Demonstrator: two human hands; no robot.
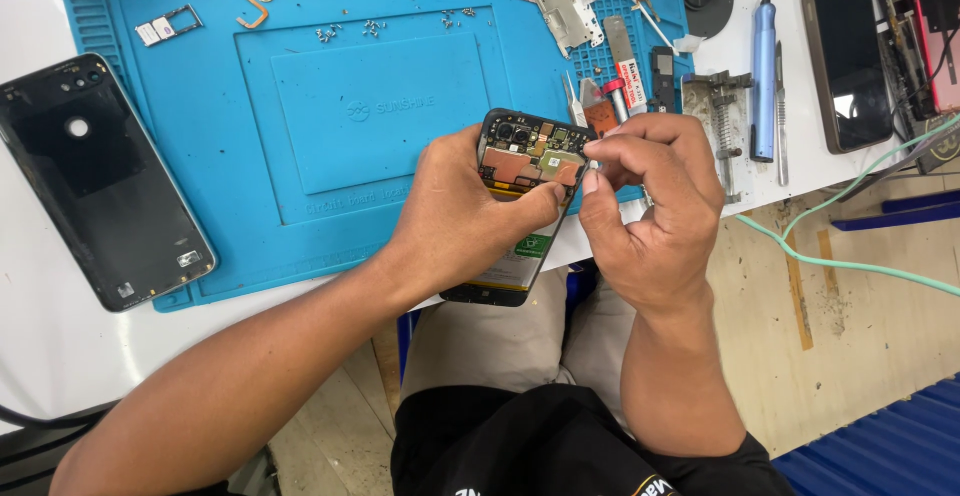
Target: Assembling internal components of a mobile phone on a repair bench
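Left hand: I see my left hand (455, 221) wrapped around the opened black smartphone with its back cover off and circuit board bare (520, 201), grip closed on its middle, thumb laid across the board.
Right hand: my right hand (650, 211) sits just beside the phone's upper right corner, fingertips (615, 151) pinched tight together (on some small tool or part, I think, but it is too hidden to tell).
Key relation: the phone lies to the left of the right grip, touching it at the top edge; its long axis runs from the camera end, far and up, down towards my lap. The right hand is nearer the exposed board.
Phone's place: held in the air over the near edge of the white worktop (60, 346).
Farther: blue silicone repair mat (350, 106) with scattered screws.
Far left: detached dark grey back cover (100, 181).
Far right: blue pen-shaped electric screwdriver (765, 76).
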